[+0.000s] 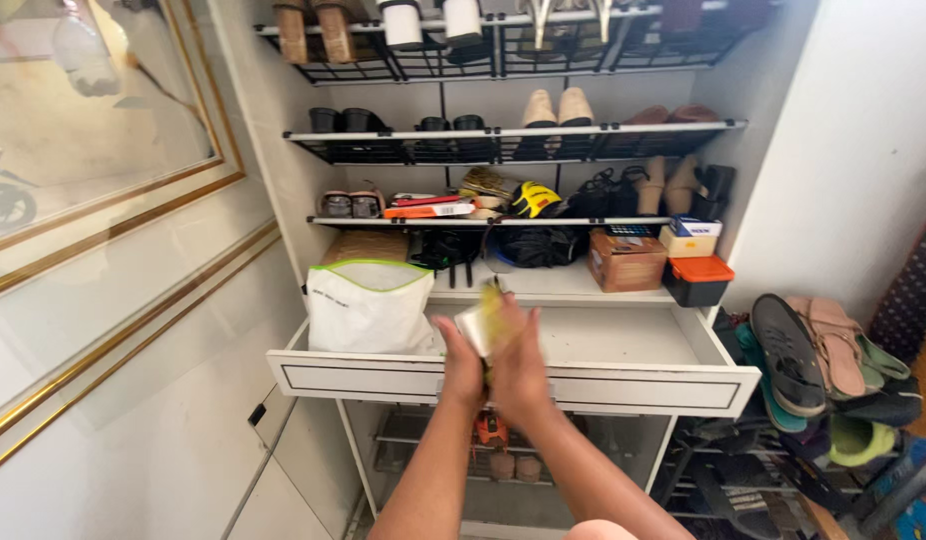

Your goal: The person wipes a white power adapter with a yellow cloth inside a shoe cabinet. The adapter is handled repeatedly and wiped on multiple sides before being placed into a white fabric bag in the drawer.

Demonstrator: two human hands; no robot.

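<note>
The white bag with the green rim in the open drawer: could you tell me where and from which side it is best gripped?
Probably the white bag is best taken by its green top rim, from above. It stands upright in the drawer with its mouth open, and the drawer front blocks its lower part.

A white fabric bag with green trim point(370, 307) stands in the open white drawer point(513, 385), at its left. On the shelf above sit a brown cardboard box point(626, 261), a small cream box point(686, 241) and a black orange-lidded plastic box point(697, 281).
</note>
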